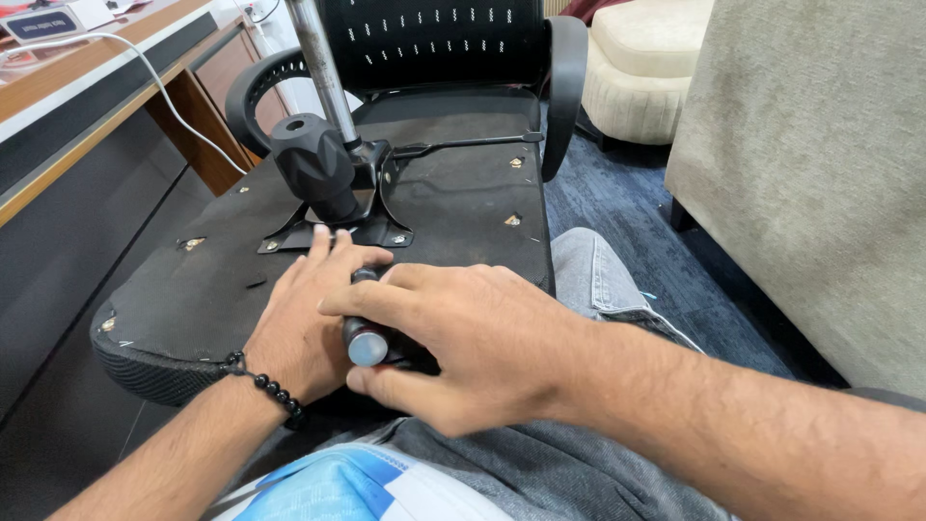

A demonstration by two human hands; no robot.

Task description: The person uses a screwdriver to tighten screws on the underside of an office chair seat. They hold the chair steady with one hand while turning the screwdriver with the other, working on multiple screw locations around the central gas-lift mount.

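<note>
Black-handled tool (367,340), probably a screwdriver with a grey end cap, lies between both hands on the upturned chair seat (193,289). Right hand (463,347) wraps its fingers around the handle; left hand (304,318) lies flat and spread just beside it, pressing the seat. Looks light, stiff and a bit slick, so hold the thick handle. Beyond the left fingertips sits the chair's metal mount (333,183).

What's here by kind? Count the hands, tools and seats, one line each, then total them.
Hands: 2, left hand and right hand, both on the tool
Tools: 1, dark cylindrical tool
Seats: 3, overturned chair seat, black mesh chair, cream armchair
Total: 6
</note>
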